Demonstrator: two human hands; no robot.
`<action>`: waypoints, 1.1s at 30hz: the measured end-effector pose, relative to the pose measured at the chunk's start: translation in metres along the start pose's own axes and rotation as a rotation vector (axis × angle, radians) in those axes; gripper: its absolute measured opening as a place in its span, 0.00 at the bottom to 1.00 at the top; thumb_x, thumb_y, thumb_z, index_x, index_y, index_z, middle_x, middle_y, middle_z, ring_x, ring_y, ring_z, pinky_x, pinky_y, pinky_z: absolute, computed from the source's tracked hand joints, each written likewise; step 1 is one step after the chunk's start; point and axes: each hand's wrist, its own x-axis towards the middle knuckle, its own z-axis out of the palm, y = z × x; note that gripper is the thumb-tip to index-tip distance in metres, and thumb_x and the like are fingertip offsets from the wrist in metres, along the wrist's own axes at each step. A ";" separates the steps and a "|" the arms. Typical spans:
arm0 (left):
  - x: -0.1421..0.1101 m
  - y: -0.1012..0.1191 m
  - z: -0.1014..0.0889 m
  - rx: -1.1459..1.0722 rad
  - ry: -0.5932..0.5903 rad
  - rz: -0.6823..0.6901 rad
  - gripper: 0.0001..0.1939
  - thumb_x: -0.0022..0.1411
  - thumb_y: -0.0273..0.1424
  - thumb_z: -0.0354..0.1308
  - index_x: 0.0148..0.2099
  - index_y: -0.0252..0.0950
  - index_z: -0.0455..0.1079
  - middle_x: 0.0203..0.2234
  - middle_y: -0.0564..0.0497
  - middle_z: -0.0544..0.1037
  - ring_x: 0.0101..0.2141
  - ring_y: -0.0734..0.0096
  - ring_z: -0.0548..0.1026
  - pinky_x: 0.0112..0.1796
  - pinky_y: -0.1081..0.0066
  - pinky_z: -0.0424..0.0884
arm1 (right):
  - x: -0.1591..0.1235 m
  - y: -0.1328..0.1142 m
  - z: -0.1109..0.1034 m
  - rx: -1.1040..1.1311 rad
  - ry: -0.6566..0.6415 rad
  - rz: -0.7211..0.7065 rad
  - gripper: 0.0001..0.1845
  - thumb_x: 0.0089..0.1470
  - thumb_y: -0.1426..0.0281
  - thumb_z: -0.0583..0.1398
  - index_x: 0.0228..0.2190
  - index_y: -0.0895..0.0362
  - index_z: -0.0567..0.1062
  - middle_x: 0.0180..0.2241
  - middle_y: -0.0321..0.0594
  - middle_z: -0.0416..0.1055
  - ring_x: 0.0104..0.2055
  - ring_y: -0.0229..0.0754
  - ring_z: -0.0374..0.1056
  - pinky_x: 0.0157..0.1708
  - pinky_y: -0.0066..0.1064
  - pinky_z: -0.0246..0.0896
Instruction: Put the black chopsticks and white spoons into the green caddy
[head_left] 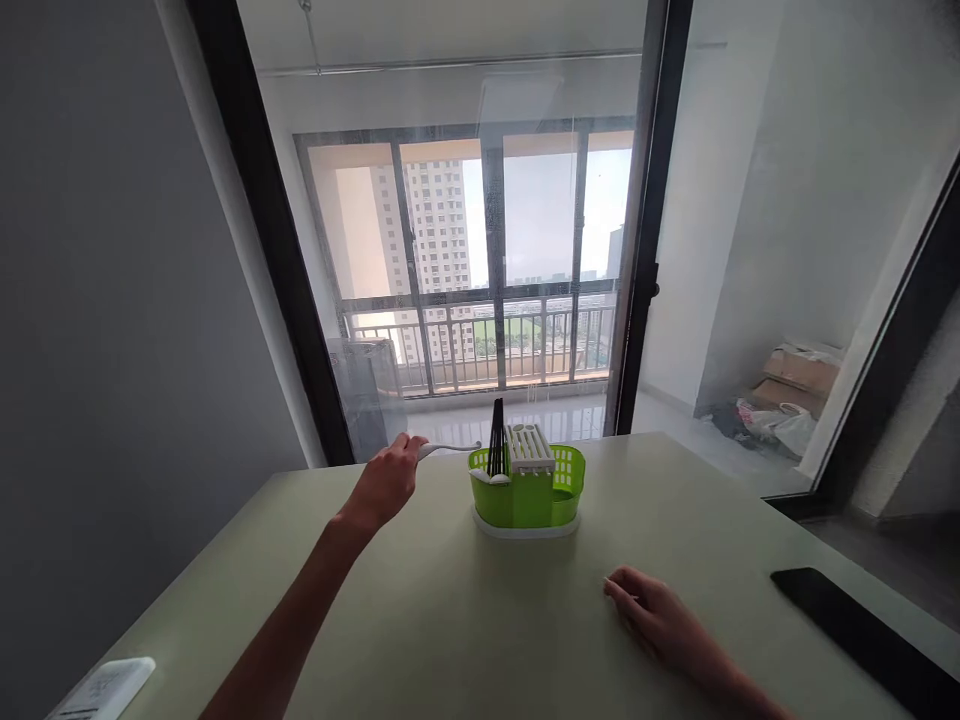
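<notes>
My left hand point(390, 478) is closed around a slim white long-handled utensil point(450, 447) with a small curved end. That end points right, close to the left rim of a green cutlery caddy point(532, 508) on the table. Several black chopsticks point(497, 440) stand upright in the caddy's left side, and white spoon-like pieces point(491, 478) lie at its front left rim. A white slotted rack point(529, 447) sits across the middle. My right hand point(652, 612) rests on the table right of the caddy, fingers loosely curled and slightly apart, nothing visible in them.
The pale table point(480, 620) ends near a glass sliding door point(465, 230). At the right edge lies a long black flat object point(862, 630); a white box-like item point(109, 690) lies at the lower left. Cardboard and bags point(795, 400) are piled beyond the glass.
</notes>
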 end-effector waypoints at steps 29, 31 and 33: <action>0.062 0.048 0.050 0.067 -0.321 0.122 0.21 0.62 0.17 0.47 0.55 0.33 0.68 0.48 0.36 0.74 0.51 0.55 0.73 0.52 0.59 0.68 | -0.006 -0.010 0.004 -0.122 0.186 -0.098 0.25 0.65 0.48 0.49 0.29 0.53 0.70 0.25 0.33 0.65 0.28 0.40 0.61 0.29 0.29 0.55; 0.061 0.048 0.050 0.064 -0.303 0.118 0.21 0.62 0.17 0.47 0.55 0.34 0.68 0.47 0.37 0.74 0.50 0.55 0.73 0.52 0.60 0.67 | -0.006 -0.011 0.004 -0.129 0.191 -0.097 0.25 0.65 0.48 0.49 0.29 0.53 0.70 0.24 0.33 0.64 0.28 0.40 0.61 0.29 0.29 0.55; 0.058 0.046 0.049 0.057 -0.277 0.112 0.21 0.63 0.17 0.46 0.55 0.34 0.68 0.47 0.37 0.74 0.50 0.55 0.73 0.52 0.60 0.67 | -0.006 -0.012 0.004 -0.133 0.195 -0.095 0.25 0.65 0.48 0.49 0.28 0.53 0.69 0.24 0.33 0.64 0.28 0.40 0.60 0.29 0.29 0.56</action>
